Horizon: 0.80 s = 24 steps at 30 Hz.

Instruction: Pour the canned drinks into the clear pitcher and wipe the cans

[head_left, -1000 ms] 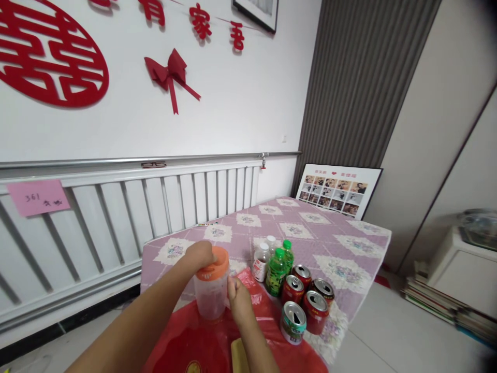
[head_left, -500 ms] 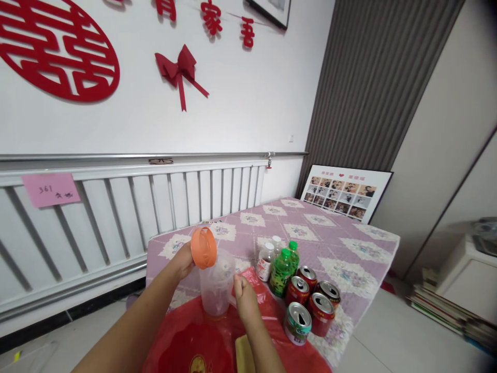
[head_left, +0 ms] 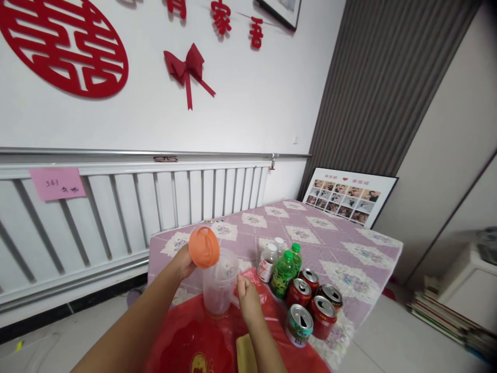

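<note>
An orange lid (head_left: 204,247) is gripped in my left hand (head_left: 186,260), tilted with its handle side toward me, just above the rim of a clear plastic pitcher (head_left: 217,290). The pitcher stands upright on the red plastic sheet (head_left: 277,324). My right hand (head_left: 247,295) is closed around the pitcher's handle. In front of the pitcher lies a red scalloped tray (head_left: 174,347) with a gold emblem. A yellow cloth-like piece (head_left: 245,352) shows partly beneath my right forearm.
Right of the pitcher stand green-capped bottles (head_left: 282,274), white-capped bottles (head_left: 267,263), several red cans (head_left: 323,316) and a green can (head_left: 298,325). A flowered cloth covers the table (head_left: 306,235). Behind it runs a white radiator (head_left: 186,199). A photo board (head_left: 347,196) leans at the far end.
The orange lid has turned in my left hand, so its flat face with the handle now shows instead of its ring-like side. My right hand stays on the pitcher's handle. The view has shifted slightly.
</note>
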Motion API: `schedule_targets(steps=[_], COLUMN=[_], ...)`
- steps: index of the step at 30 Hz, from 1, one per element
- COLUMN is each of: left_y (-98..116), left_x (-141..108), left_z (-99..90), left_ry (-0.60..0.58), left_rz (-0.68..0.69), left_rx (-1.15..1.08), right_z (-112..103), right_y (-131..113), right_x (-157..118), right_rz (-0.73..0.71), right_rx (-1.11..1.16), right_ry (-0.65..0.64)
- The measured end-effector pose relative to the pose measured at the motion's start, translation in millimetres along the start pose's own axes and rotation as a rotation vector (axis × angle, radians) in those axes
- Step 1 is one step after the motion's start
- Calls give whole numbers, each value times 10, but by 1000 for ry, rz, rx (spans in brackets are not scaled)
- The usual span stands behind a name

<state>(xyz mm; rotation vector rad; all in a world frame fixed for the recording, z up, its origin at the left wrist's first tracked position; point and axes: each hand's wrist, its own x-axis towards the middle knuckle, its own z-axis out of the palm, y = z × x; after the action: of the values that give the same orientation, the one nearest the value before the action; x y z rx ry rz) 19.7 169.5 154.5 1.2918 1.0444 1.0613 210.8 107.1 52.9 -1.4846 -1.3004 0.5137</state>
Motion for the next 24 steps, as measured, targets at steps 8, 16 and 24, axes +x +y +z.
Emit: schedule_targets(steps=[8, 16, 24], left_y=[-336, -1002, -1577], left_x=[-251, -769, -1147], left_z=[-291, -787, -1031], left_ry=[140, 312, 353], left_rz=[-9, -187, -348], left_rx=[-422, -543, -740], right_z=[15, -40, -21], right_y=[79, -35, -27], right_x=[32, 33, 33], right_rz=[41, -1, 11], right_rx=[-77, -85, -83], right_ry=[-102, -106, -93])
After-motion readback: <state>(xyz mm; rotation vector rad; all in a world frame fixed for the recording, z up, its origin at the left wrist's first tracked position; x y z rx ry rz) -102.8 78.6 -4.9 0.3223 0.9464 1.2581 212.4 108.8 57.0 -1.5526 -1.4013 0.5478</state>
